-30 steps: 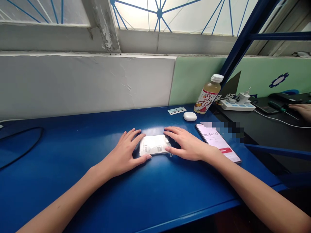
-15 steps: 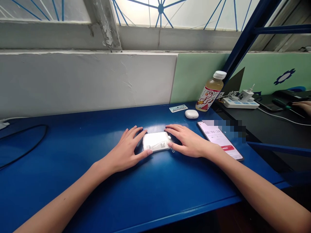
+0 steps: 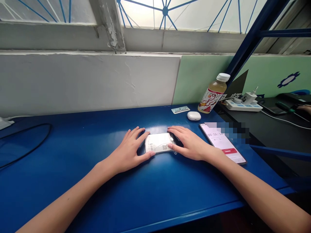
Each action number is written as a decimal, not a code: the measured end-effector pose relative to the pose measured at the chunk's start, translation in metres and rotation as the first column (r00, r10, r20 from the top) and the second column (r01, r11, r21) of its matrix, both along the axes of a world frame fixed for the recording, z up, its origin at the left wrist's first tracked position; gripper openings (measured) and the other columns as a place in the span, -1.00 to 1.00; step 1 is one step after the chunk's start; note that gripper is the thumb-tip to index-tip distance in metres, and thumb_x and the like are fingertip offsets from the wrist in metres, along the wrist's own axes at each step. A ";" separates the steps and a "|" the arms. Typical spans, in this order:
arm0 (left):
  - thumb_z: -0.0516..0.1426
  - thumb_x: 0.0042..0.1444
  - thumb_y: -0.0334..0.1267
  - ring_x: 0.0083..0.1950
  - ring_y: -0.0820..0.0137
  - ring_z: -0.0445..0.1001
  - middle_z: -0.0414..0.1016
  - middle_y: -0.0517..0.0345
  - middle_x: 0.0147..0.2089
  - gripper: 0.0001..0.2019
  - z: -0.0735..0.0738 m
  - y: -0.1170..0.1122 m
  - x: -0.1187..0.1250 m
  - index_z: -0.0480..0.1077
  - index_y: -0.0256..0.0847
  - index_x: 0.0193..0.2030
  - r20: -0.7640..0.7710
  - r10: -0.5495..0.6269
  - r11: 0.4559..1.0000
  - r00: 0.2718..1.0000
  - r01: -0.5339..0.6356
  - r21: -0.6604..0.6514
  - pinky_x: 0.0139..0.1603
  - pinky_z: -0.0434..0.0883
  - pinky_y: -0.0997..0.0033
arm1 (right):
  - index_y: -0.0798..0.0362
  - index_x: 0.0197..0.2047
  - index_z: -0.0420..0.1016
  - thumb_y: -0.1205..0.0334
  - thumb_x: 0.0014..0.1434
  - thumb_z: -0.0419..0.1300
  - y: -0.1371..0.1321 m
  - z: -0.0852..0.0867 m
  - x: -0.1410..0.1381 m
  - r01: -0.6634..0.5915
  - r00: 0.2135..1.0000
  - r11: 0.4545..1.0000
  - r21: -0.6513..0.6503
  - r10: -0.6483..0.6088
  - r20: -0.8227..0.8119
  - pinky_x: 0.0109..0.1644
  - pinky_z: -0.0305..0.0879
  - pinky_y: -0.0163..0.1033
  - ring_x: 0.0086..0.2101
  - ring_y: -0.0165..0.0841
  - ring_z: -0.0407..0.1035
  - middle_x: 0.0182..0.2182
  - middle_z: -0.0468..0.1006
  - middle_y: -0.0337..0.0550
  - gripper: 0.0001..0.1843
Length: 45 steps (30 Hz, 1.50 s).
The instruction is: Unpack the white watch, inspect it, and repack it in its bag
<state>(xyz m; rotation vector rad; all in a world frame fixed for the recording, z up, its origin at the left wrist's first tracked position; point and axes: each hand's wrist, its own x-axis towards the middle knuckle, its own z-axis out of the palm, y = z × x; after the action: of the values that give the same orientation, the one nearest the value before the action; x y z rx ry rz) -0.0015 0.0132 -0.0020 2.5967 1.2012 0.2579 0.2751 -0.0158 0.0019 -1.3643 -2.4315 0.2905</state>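
our left hand flat, released, touching white packet, our right hand likewise opposite side, blue desk, phone nearby

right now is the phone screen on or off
On. The phone lying flat on the blue table has a lit screen showing a timer readout and a red button.

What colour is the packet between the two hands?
The packet is white with dark printed codes, seen in the head view.

Packet ends hidden beneath left hand and right hand; label print unreadable; phone top seemingly pixelated.
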 end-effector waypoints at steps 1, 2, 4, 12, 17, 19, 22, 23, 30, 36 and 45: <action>0.03 0.21 0.29 0.50 -0.08 -0.10 0.05 -0.11 0.47 -0.25 0.000 0.000 0.000 0.12 -0.10 0.42 0.006 -0.003 1.000 1.000 0.003 0.003 0.43 -0.06 -0.22 | 0.24 0.27 0.31 -0.04 0.32 0.06 0.000 0.001 0.000 0.001 1.000 1.000 -0.003 -0.001 0.001 0.28 0.22 0.12 0.23 -0.01 0.27 0.23 0.38 0.25 -0.38; 0.03 0.22 0.29 0.50 -0.08 -0.09 0.05 -0.11 0.47 -0.25 -0.001 0.000 0.000 0.13 -0.10 0.41 0.011 -0.005 1.000 1.000 0.005 0.005 0.43 -0.07 -0.22 | 0.24 0.27 0.32 -0.01 0.33 0.04 0.000 0.001 0.000 0.003 1.000 1.000 -0.005 -0.003 0.006 0.28 0.22 0.12 0.23 -0.01 0.27 0.23 0.39 0.24 -0.40; 0.03 0.22 0.29 0.50 -0.08 -0.08 0.07 -0.12 0.46 -0.26 -0.001 0.000 -0.001 0.14 -0.10 0.41 0.012 -0.008 1.000 1.000 0.008 0.009 0.43 -0.08 -0.21 | 0.26 0.26 0.33 0.04 0.36 -0.01 -0.001 0.002 0.000 0.005 1.000 1.000 -0.006 -0.005 0.024 0.29 0.22 0.12 0.23 -0.01 0.26 0.23 0.39 0.24 -0.43; 0.04 0.20 0.29 0.49 -0.10 -0.07 0.12 -0.15 0.43 -0.26 -0.004 -0.002 0.001 0.16 -0.10 0.39 0.025 0.001 0.999 1.000 -0.002 0.034 0.42 -0.08 -0.24 | 0.24 0.27 0.33 0.16 0.37 -0.07 -0.004 -0.004 -0.009 0.038 0.999 0.998 0.056 -0.040 0.036 0.29 0.23 0.17 0.24 -0.02 0.25 0.23 0.41 0.19 -0.48; 0.04 0.20 0.28 0.48 -0.11 -0.04 0.13 -0.22 0.42 -0.28 -0.002 -0.002 0.002 0.21 -0.15 0.35 0.021 -0.003 1.000 1.000 0.003 0.028 0.42 -0.09 -0.25 | 0.21 0.24 0.38 0.09 0.42 -0.12 -0.002 -0.007 -0.009 0.049 0.999 0.998 0.042 -0.050 0.020 0.31 0.22 0.11 0.26 -0.06 0.25 0.22 0.43 0.13 -0.47; 0.04 0.21 0.27 0.48 -0.12 -0.05 0.14 -0.21 0.41 -0.29 -0.002 -0.002 0.002 0.21 -0.14 0.35 0.025 -0.006 1.000 1.000 0.006 0.019 0.41 -0.09 -0.27 | 0.21 0.25 0.37 0.12 0.43 -0.15 -0.001 -0.007 -0.007 0.029 0.999 0.999 0.021 -0.030 0.024 0.30 0.23 0.11 0.27 -0.04 0.22 0.23 0.42 0.12 -0.48; 0.05 0.21 0.26 0.48 -0.14 -0.05 0.14 -0.18 0.41 -0.32 -0.002 -0.002 0.003 0.21 -0.10 0.34 0.036 -0.010 1.000 0.999 0.010 0.016 0.41 -0.08 -0.29 | 0.16 0.28 0.34 0.14 0.43 -0.16 -0.001 -0.008 -0.005 0.022 1.000 1.000 -0.003 -0.022 0.005 0.28 0.24 0.16 0.29 -0.03 0.19 0.25 0.40 0.09 -0.49; 0.05 0.21 0.25 0.48 -0.15 -0.05 0.14 -0.18 0.41 -0.33 -0.002 -0.002 0.003 0.22 -0.09 0.33 0.035 -0.010 1.000 0.999 0.009 0.018 0.40 -0.08 -0.30 | 0.14 0.29 0.33 0.14 0.43 -0.16 -0.001 -0.008 -0.004 0.024 1.000 1.000 -0.013 -0.024 -0.009 0.27 0.25 0.17 0.29 -0.03 0.19 0.25 0.41 0.09 -0.49; 0.03 0.21 0.27 0.47 -0.11 -0.01 0.17 -0.19 0.39 -0.36 0.002 -0.002 0.005 0.27 -0.10 0.28 -0.014 -0.009 0.999 1.000 0.009 0.031 0.40 -0.05 -0.26 | 0.01 0.33 0.29 0.18 0.41 -0.10 0.002 -0.009 0.002 -0.011 0.994 0.993 -0.115 -0.002 -0.112 0.30 0.20 0.20 0.34 -0.08 0.09 0.28 0.37 0.00 -0.52; 0.03 0.21 0.27 0.47 -0.11 -0.01 0.15 -0.16 0.42 -0.33 0.005 -0.002 0.004 0.24 -0.12 0.31 -0.027 -0.015 0.999 1.000 0.016 0.031 0.41 -0.03 -0.24 | 0.02 0.31 0.33 0.42 0.32 -0.10 0.005 -0.007 0.007 -0.014 0.991 0.983 -0.181 -0.010 -0.134 0.32 0.20 0.13 0.33 -0.14 0.11 0.27 0.38 -0.03 -0.46; 0.05 0.21 0.19 0.46 -0.04 0.05 0.18 -0.22 0.41 -0.28 0.009 0.001 0.000 0.22 -0.34 0.32 -0.051 -0.001 0.999 0.999 0.003 0.040 0.43 0.05 -0.12 | 0.01 -0.08 0.63 0.44 0.24 0.04 0.006 -0.001 0.007 -0.060 0.995 0.983 0.171 0.073 -0.069 0.15 0.39 0.09 0.13 -0.09 0.35 0.06 0.58 -0.05 -0.64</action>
<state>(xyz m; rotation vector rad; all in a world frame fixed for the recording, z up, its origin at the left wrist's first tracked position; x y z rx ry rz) -0.0015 0.0137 0.0070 2.6537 1.2231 0.2184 0.2826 -0.0096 0.0006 -1.1808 -2.3831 0.1453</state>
